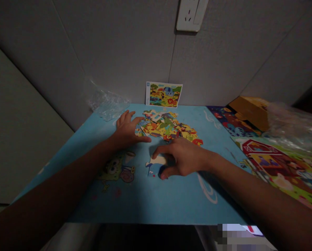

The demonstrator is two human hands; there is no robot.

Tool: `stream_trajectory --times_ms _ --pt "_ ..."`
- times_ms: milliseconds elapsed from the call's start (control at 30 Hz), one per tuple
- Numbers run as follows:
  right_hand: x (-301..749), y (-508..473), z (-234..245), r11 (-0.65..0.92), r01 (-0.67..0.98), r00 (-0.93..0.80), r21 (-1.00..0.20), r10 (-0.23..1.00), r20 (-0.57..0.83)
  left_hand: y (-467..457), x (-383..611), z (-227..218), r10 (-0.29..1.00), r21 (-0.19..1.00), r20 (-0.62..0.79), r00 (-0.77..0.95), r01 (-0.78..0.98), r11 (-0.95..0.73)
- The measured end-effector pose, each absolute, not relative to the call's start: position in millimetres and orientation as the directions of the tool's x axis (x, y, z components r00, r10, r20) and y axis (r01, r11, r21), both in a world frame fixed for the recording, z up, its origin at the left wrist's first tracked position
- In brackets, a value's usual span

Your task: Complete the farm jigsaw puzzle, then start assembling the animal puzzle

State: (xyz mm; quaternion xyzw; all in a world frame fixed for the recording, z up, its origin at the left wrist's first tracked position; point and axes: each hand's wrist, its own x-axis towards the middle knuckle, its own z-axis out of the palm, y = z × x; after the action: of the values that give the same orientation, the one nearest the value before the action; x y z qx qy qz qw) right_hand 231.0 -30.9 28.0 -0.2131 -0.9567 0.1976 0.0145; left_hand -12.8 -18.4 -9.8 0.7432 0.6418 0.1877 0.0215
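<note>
My right hand [180, 157] is low over the table, its thumb and index finger on a blue and cream jigsaw puzzle piece [153, 167] that lies flat or nearly so. Part of that piece is hidden by the fingers. My left hand [128, 130] has its fingers spread, at the left edge of a heap of puzzle pieces [163, 127] in yellow, green, red and white. It holds nothing that I can see. Behind the heap, a picture card [164, 94] with an elephant and a lion leans against the wall.
Crumpled clear plastic [108, 104] lies at the table's back left. On the right are a farm-scene picture [283, 164], a dark blue picture [231, 120], an opened brown cardboard box [250, 111] and more clear plastic [297, 129]. The blue table [135, 205] stands against a grey wall.
</note>
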Motion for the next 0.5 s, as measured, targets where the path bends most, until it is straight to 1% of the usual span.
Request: stream_trajectory --times_ms 100,267,400,500 --pt "232.8 -29.0 28.3 0.828 0.397 -0.908 -0.396 0.416 -0.041 -15.1 -13.6 -12.7 0.975 0.276 0.221 0.007 0.959 -0.07" --pt "235.5 -32.5 31.7 0.849 0.362 -0.926 -0.385 0.376 -0.039 -12.9 -16.8 -13.7 0.984 0.237 0.168 -0.063 0.971 0.022" --pt "235.6 -34.6 32.2 0.849 0.314 -0.943 -0.426 0.331 -0.037 -12.4 -21.6 -10.2 0.976 0.21 0.207 -0.071 0.977 0.027" --pt "235.2 -32.9 31.0 0.854 0.329 -0.938 -0.402 0.345 -0.034 -11.9 -24.7 -8.5 0.982 0.166 0.176 -0.072 0.985 0.042"
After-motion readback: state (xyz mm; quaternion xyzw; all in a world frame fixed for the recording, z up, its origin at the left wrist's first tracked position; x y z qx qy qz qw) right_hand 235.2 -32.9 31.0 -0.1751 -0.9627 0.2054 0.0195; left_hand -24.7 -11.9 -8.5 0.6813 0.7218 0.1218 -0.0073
